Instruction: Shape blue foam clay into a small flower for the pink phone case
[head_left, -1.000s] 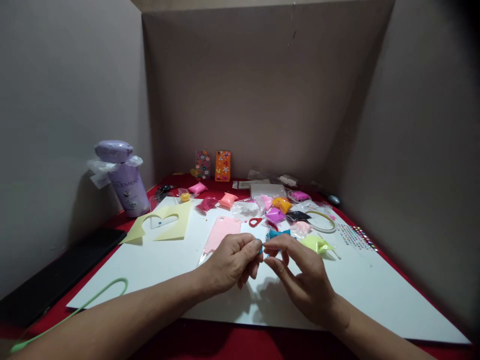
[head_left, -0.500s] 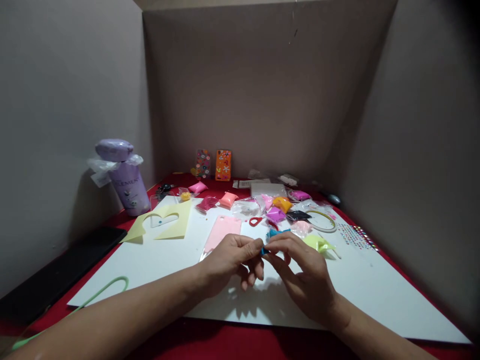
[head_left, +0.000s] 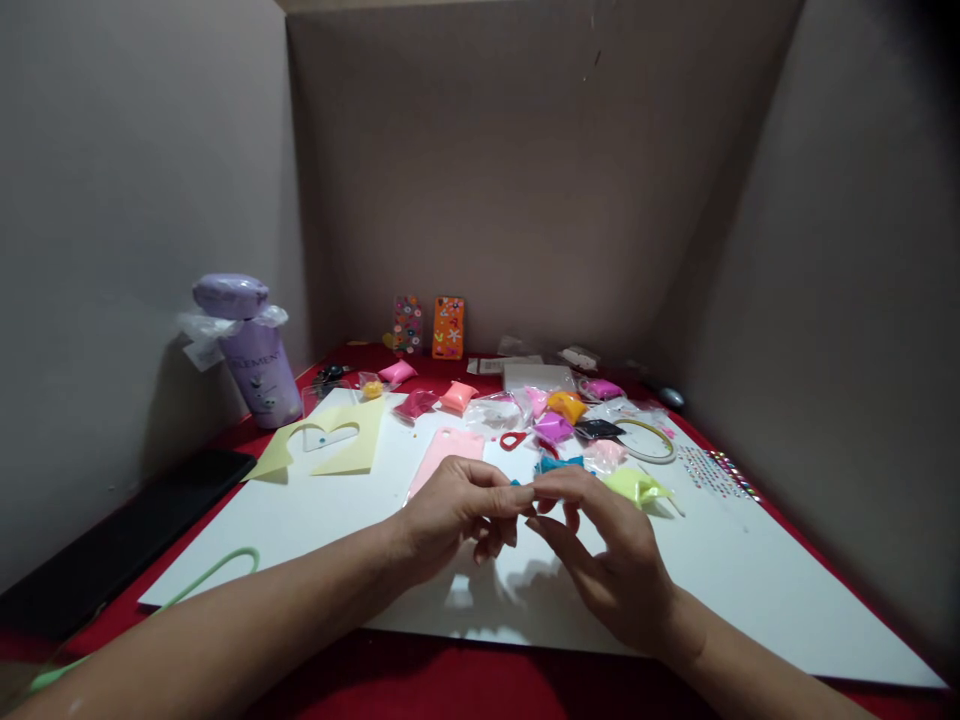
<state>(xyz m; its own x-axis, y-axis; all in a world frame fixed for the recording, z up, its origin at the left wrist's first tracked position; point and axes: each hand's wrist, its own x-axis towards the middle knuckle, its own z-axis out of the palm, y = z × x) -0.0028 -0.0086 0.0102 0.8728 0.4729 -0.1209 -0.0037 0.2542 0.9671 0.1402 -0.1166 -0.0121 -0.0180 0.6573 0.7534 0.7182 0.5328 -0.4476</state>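
A small blue piece of clay (head_left: 515, 483) shows above the pinched thumb and fingers of my left hand (head_left: 469, 505). My right hand (head_left: 611, 545) meets it from the right, its forefinger at the left thumb tip and its thumb lower and apart. Nothing shows between the right thumb and forefinger. Behind my left hand lies a pink phone case (head_left: 444, 452), partly covered. Just beyond my right fingers are a blue clay packet (head_left: 559, 465) and a yellow-green clay packet (head_left: 637, 488).
A white board (head_left: 322, 530) covers the red cloth. Farther back lie clay packets, red scissors (head_left: 512, 440), tape roll (head_left: 652, 442) and small gems (head_left: 709, 472). At left are cut yellow paper (head_left: 360, 445) and a purple bottle (head_left: 262, 375); two decorated cases stand behind.
The blue piece has shifted from between both hands' fingertips to above my left fingers. My right thumb and forefinger have parted. The view has moved slightly.
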